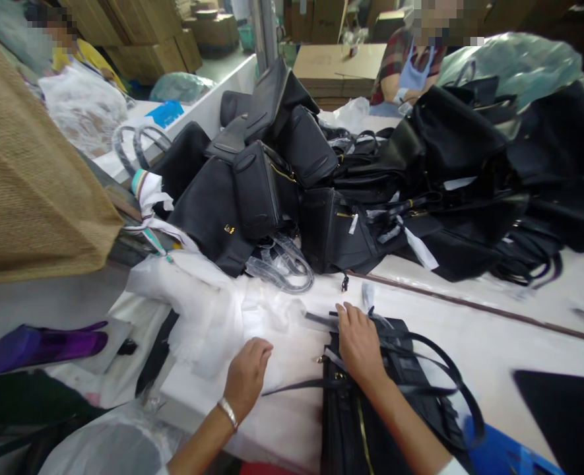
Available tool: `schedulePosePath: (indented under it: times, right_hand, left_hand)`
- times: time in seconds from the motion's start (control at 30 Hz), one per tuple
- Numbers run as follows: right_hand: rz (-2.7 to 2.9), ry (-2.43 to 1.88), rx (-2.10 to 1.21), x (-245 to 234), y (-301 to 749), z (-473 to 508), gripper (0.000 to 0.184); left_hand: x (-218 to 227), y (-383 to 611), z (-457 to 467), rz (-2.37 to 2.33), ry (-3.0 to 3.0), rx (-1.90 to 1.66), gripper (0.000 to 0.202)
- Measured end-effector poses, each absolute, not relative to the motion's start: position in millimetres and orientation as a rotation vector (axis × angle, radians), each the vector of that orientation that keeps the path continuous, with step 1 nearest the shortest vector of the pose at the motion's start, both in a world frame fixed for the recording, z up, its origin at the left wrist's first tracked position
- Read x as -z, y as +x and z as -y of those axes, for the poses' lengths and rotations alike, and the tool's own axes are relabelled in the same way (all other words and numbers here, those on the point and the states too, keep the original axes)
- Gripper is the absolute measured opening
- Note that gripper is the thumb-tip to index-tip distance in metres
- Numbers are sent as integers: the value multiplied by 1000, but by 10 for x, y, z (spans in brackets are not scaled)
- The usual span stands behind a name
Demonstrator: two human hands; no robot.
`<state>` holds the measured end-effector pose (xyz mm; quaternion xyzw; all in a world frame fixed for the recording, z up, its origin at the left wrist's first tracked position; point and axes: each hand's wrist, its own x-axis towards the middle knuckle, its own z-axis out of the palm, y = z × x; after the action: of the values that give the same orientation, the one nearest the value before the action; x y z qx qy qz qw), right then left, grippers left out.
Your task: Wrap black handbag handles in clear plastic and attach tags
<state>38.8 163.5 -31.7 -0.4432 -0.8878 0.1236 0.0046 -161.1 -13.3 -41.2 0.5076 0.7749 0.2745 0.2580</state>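
Observation:
A black handbag [371, 409] with gold hardware and long handles lies on the white table [494, 343] in front of me. My right hand [358, 343] rests on the bag's top edge, fingers curled down onto it and its plastic-wrapped strap. My left hand [247, 376], with a silver bracelet on the wrist, sits with fingers curled closed on white tissue paper [212, 316] to the left of the bag.
A big pile of black handbags [351, 171] fills the table's far side. A woven tan bag [29, 178] hangs at the left above a purple object [39, 343]. Two people sit beyond, near cardboard boxes [336, 66]. A blue item [499, 455] lies at lower right.

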Motion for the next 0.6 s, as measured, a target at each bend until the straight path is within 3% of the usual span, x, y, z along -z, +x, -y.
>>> schedulePosePath:
  times: [0.1,0.17,0.27,0.47,0.6]
  right_hand:
    - [2865,-1172,-427,249,249,-1366,45]
    - [2892,-1094,-596,225,164,-1179,37]
    - [2787,-1136,-907,238,104,-989,26]
    - [2446,-1314,-1456,392,86,-809,20]
    - [2224,-1381,-1763,537,-47,-622,29]
  left_hand:
    - [698,-1636,497,-2125,1299,-641,16]
    - [838,-1650,553,-2123,1269,-630,19]
    - [930,-1724,477,-2095,1243,-655,6]
    - [947,-1944,407,-2011,1140,-739,24]
    - [907,-1985,410,-1956,1060,-803,32]
